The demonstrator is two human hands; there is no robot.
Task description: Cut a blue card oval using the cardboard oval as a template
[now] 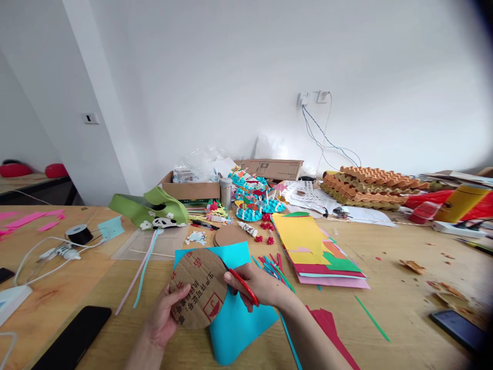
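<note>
A round cardboard disc (198, 295) with red and black print lies against a sheet of bright blue paper (246, 329). My left hand (167, 313) grips the disc at its left edge, thumb on top, with the paper behind it. In my right hand (256, 288) is a pair of red-handled scissors (246, 289), its blades at the disc's upper right edge by the blue paper. The blade tips are partly hidden there. Just beyond the paper lies another brown cardboard disc (231, 235).
Coloured paper sheets (304, 239) are stacked to the right, with thin paper strips (275, 270) beside them. A green felt panda bag (154, 210) stands at the left. Phones (73, 339) lie near the front edges. Egg trays (370, 187) and blue paper crafts (250, 198) are at the back.
</note>
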